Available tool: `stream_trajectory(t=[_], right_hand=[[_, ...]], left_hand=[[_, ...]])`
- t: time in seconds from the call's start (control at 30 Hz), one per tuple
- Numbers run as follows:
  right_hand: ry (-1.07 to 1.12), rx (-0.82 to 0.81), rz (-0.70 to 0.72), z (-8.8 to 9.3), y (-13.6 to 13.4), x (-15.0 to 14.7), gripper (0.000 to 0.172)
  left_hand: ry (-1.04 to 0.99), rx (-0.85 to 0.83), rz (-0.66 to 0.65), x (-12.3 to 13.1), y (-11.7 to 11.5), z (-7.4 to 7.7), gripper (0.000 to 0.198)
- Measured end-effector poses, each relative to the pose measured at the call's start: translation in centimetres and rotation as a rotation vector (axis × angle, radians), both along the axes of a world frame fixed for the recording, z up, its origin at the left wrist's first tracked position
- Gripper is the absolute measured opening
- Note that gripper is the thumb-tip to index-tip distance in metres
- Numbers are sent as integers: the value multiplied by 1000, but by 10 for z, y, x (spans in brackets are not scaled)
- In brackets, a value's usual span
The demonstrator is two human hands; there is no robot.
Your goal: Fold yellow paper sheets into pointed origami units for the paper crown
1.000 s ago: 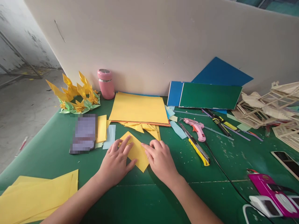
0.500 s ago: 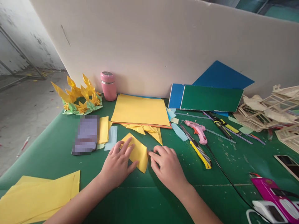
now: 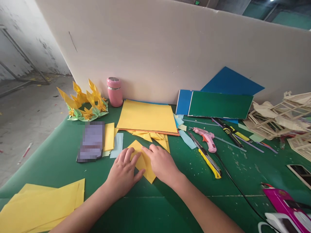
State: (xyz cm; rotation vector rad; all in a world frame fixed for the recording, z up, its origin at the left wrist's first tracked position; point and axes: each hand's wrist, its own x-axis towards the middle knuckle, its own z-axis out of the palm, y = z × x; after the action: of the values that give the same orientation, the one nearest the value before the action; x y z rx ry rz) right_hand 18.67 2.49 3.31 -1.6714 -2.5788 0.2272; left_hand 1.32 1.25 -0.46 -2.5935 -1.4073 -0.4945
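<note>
A small yellow paper (image 3: 143, 163), partly folded, lies on the green table (image 3: 170, 207) in front of me. My left hand (image 3: 123, 173) rests flat on its left half, fingers spread. My right hand (image 3: 161, 165) lies over its right half, the fingers stretched out and pressing along a fold near the top. Most of the paper is hidden under the two hands. Just behind it lie several folded yellow pieces (image 3: 152, 137) and a stack of yellow sheets (image 3: 148, 116).
A yellow-and-green origami crown (image 3: 84, 103) and a pink flask (image 3: 114, 91) stand at the back left. A phone (image 3: 91, 141), more yellow sheets (image 3: 41, 205), a yellow utility knife (image 3: 207, 158), a pink glue gun (image 3: 206, 137), blue and green boards (image 3: 218, 103) and wooden frames (image 3: 279, 118) surround me.
My right hand has slid left from the paper's right edge onto its middle, pressing the fold. My left hand has stayed flat on the paper. The view has shifted slightly.
</note>
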Motion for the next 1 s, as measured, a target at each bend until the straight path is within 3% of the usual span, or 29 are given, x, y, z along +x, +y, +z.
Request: stream_trajectory(t=[0.17,0.33,0.6,0.83,1.0], right_hand=[[-107,-12,-20,4,15,-23,55],[-81,-12,-58,1,22,-29,54],[55,62,-118,-4,-9,2,45],[304,43,-219,-6,-25,22,20],[474,-39,-253,-6,-26,19,36]], left_hand=[[53,21,4,2,-1,2,39],[9,-18,6,2,0,4,36],[-50,-86,38,-2,8,8,26],[-123,-107,88,0,7,5,28],[-158,-112,103,0,8,4,33]])
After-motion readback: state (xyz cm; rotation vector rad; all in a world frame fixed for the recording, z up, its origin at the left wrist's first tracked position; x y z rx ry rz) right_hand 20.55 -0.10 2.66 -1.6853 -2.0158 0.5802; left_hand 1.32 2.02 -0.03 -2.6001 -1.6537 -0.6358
